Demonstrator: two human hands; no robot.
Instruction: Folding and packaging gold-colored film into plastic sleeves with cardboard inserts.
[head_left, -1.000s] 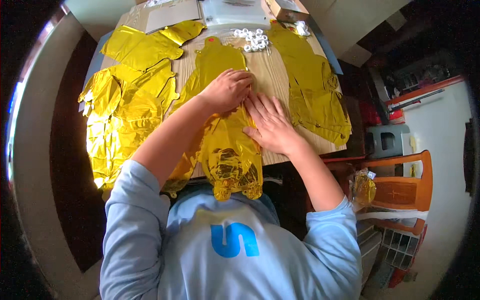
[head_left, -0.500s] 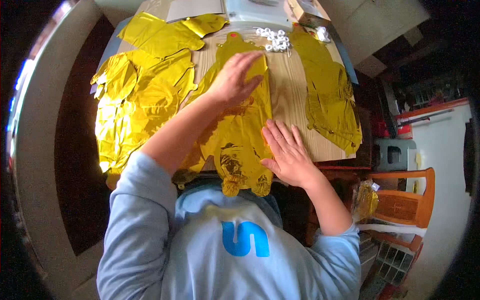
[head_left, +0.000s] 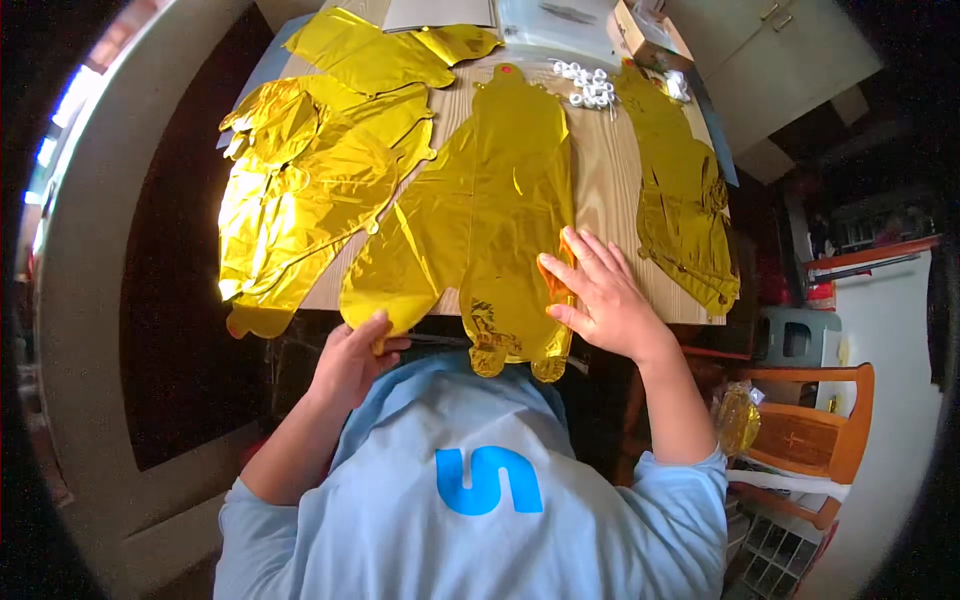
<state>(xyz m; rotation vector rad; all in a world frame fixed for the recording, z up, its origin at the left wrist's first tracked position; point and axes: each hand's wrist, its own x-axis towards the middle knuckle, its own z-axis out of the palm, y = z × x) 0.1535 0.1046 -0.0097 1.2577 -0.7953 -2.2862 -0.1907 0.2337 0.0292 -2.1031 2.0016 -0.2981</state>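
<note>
A flat, uninflated gold foil balloon [head_left: 515, 170] lies lengthwise on the table, its rounded lower ends hanging over the near edge. At its lower left lobe, my left hand [head_left: 348, 362] is closed, thumb on top, pinching the foil's tip. My right hand [head_left: 612, 305] rests palm down with fingers stretched out over the balloon's lower right edge, where an orange-tinted reflection shows. To the left lies a crumpled pile of gold foil balloons [head_left: 310, 200], bright with light. Another gold foil balloon [head_left: 680, 190] lies along the right side.
The wooden table [head_left: 605, 165] shows between the foils. Small white rings with string [head_left: 590, 85] sit beyond my right hand. Farther back are a clear plastic sheet [head_left: 555, 25] and a wooden box [head_left: 650, 38]. A wooden chair [head_left: 800, 410] stands at the right.
My left hand has come down from the balloon's upper middle to its lower left lobe and pinched it. That lobe is now spread out leftward. My right hand stays on the right edge.
</note>
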